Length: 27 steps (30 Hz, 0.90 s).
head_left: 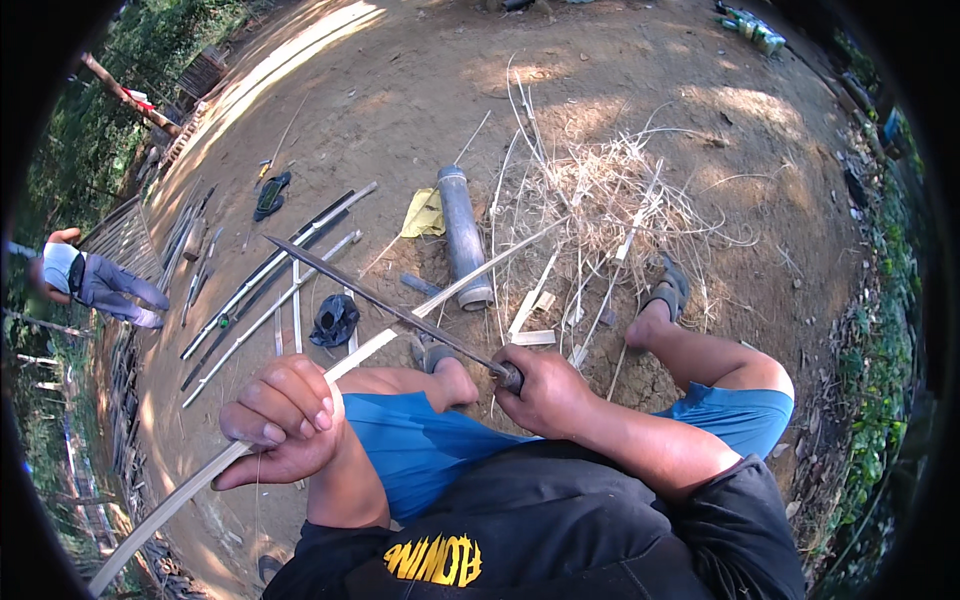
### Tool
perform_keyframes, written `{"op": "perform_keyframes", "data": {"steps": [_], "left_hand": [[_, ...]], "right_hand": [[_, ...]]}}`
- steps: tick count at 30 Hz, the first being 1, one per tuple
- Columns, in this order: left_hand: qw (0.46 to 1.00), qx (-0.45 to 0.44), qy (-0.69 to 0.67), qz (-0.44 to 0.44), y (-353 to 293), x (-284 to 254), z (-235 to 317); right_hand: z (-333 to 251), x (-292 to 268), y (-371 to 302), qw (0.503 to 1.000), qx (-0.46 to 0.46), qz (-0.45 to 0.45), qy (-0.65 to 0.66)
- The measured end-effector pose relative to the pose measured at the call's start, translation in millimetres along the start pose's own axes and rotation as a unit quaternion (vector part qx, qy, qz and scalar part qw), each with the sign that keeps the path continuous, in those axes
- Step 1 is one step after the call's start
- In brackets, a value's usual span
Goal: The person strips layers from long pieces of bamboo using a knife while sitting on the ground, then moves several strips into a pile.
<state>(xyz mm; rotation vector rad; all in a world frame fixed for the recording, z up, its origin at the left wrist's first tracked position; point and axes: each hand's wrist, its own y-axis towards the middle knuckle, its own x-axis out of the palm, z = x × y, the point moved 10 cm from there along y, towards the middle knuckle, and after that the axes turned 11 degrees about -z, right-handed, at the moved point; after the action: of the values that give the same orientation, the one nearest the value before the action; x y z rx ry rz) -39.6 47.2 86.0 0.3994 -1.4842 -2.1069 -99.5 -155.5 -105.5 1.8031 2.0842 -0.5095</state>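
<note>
- Left hand (283, 420) is curled tight round a long pale bamboo strip (300, 400), fingers wrapped over it, thumb underneath.
- That strip runs from low at the left edge, up through the fist, and on toward the grey pipe (463, 236) lying on the dirt.
- Right hand (545, 392) is a closed fist on the handle of a long dark knife (385, 305), the blade slanting up and away to the left.
- The blade crosses over the strip just short of the pipe's near end (whether metal touches bamboo there, I can't tell).
- The person sits with knees apart in blue shorts (420, 445), sandalled feet planted on bare earth near the pipe's near end.
- Right of the pipe: a tangled heap of thin pale shavings (610, 200) and cut splints.
- Just left of the pipe, a yellow cloth (424, 213); further left, several long split poles (270, 275) lying side by side, a dark bundle (334, 319) beside them.
- Well left of the pipe, at the edge of the yard, another person (95, 280) bends over.
</note>
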Motion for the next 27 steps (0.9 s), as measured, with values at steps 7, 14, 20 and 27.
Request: {"op": "perform_keyframes", "data": {"steps": [7,14,20,27], "left_hand": [[1.0,-0.005,0.006,0.012,4.4,9.4,-1.8],[1.0,-0.002,0.001,0.022,0.8,8.8,-4.2],[1.0,-0.002,-0.003,0.002,-0.1,21.7,-4.5],[1.0,0.001,0.002,0.008,3.1,27.0,0.5]], "right_hand": [[-2.0,-2.9,-15.9,0.999,0.016,-0.011,0.025],[44.0,2.0,-31.5,0.997,0.074,0.002,0.017],[34.0,2.4,-33.9,0.997,0.068,-0.002,-0.019],[-0.9,-8.9,-33.4,0.998,0.037,-0.006,-0.058]]}}
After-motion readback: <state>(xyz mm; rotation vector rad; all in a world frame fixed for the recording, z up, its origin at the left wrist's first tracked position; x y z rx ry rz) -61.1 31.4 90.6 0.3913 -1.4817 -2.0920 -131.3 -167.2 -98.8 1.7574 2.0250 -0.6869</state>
